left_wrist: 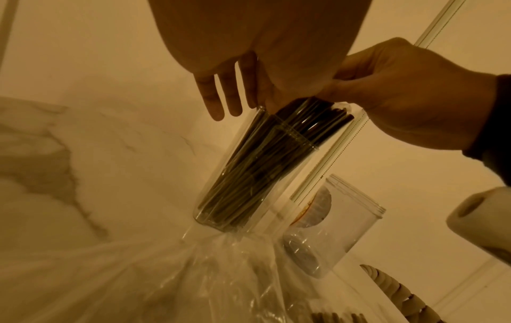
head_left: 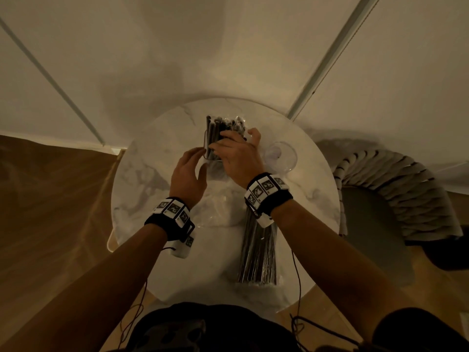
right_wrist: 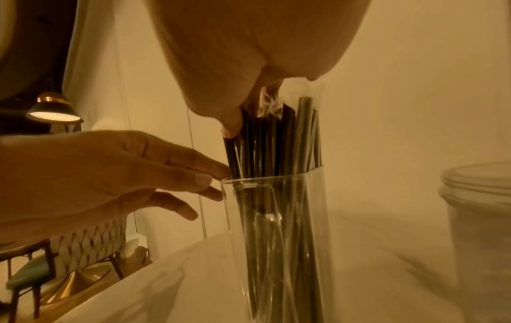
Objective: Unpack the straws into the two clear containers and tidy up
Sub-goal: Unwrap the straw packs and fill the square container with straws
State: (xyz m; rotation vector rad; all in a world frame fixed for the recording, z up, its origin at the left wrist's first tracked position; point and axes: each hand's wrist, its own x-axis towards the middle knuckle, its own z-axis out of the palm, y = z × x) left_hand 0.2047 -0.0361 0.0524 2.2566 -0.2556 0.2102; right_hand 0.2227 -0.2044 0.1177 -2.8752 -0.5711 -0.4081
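Person is standing at the round marble table [head_left: 157, 262], loading dark straws [right_wrist: 276, 207] into a tall clear container [left_wrist: 221, 174] near the table's centre. The right hand [head_left: 238, 156] is curling over the straw tops, fingers gripping the bundle along with what looks like clear wrapping. The left hand [head_left: 187, 171] is steadying the container's rim, fingers nearly straight and lightly touching the edge. The second clear container [head_left: 280, 156] is sitting just to the right, no straws in it. An unopened pack of straws [head_left: 257, 252] is lying nearer the person, with loose plastic wrap [left_wrist: 226, 273] beside the filled container's base.

Risks, judged: the tall container appears top-heavy, so a sideways tug on the bundle could tip it against only a fingertip hold. Pulling the wrapping free may drag straws out. Wrap under the base could let it slide.
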